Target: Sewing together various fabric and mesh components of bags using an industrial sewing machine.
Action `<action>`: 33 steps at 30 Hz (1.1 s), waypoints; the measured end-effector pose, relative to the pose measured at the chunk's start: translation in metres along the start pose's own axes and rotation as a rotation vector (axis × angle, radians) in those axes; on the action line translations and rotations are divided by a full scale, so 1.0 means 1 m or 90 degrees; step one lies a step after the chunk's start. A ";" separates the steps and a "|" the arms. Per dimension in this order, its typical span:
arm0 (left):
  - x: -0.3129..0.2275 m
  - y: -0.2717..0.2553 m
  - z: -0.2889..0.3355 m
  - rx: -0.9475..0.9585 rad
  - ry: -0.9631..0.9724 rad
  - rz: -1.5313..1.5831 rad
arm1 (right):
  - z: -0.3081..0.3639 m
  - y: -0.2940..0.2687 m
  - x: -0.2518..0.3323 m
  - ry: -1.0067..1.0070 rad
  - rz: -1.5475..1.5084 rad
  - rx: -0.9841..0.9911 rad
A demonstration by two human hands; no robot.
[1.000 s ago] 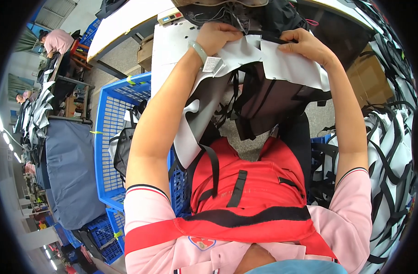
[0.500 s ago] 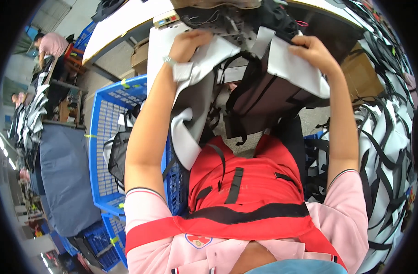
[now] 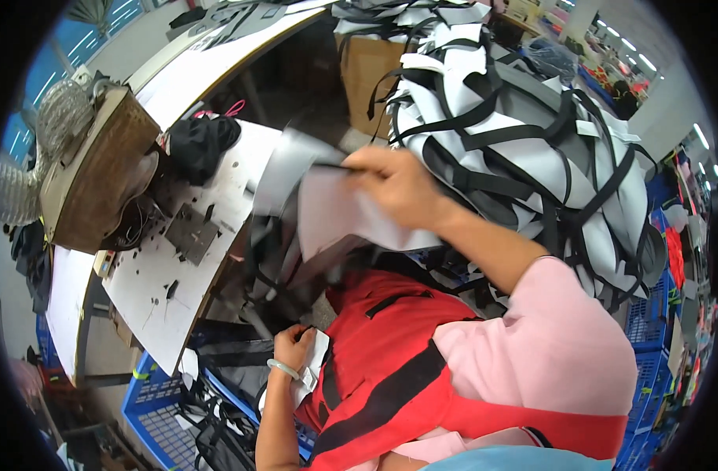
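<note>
My right hand point(image 3: 394, 184) is closed round the edge of a white-and-grey fabric bag piece point(image 3: 327, 212) with black straps, lifted beside the sewing table. Motion blurs that piece, and its lower part hangs in front of my red apron point(image 3: 390, 314). Low at the left, my left hand point(image 3: 294, 349) has its fingers curled against white fabric point(image 3: 318, 361) next to the apron. Whether this fabric belongs to the same bag piece cannot be made out. A pale bracelet point(image 3: 283, 368) circles my left wrist.
A sewing machine point(image 3: 100, 169) stands on the white table point(image 3: 158, 294), with dark scraps and a black cloth bundle point(image 3: 202, 145) near it. Right of me rises a large heap of white-and-grey pieces with black straps point(image 3: 524, 149). A blue crate point(image 3: 158, 428) stands low left.
My view has turned right toward the heap. The right hand has carried its bag piece away from the machine; the left hand has come back down beside my apron.
</note>
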State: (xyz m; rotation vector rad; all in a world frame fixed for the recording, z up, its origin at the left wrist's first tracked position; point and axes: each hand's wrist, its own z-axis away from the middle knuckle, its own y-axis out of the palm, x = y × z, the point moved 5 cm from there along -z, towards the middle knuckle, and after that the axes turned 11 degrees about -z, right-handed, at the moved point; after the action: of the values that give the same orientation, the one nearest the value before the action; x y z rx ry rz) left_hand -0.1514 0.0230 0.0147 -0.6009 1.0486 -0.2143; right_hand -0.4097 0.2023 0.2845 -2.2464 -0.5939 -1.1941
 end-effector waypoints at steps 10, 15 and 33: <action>0.016 0.007 -0.018 0.016 0.025 0.051 | -0.035 -0.265 0.205 -0.014 -0.001 -0.532; 0.010 0.001 -0.012 0.006 0.012 0.036 | -0.093 -0.500 0.140 0.018 0.180 -0.455; -0.001 -0.004 0.001 -0.011 -0.056 -0.097 | -0.077 -0.590 -0.076 0.338 0.919 -0.371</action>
State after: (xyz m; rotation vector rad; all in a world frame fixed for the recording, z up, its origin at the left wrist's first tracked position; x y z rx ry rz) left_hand -0.1501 0.0207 0.0178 -0.7005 0.9216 -0.3089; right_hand -0.8474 0.5958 0.3982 -1.7791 1.4898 -1.0245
